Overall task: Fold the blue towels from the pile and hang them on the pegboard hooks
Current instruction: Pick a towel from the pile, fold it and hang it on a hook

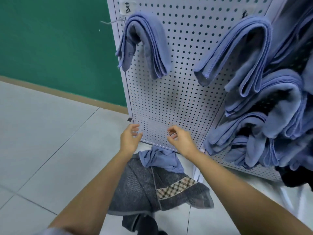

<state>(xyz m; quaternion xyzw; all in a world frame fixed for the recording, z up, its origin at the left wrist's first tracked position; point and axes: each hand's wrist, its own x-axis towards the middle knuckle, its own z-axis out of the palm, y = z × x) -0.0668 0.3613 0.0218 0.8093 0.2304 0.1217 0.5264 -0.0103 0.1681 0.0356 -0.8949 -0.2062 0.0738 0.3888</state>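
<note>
Two empty hands, left [129, 138] and right [179, 139], grips loosely spread above the blue towel [160, 158].

A pale grey tiled floor [42, 141] carries a crumpled blue towel [160, 160] at the foot of the white perforated metal pegboard [169, 99]. The towel rests partly on a dark grey woven cloth with a plaid band [152, 192], spread over the tiles.
</note>
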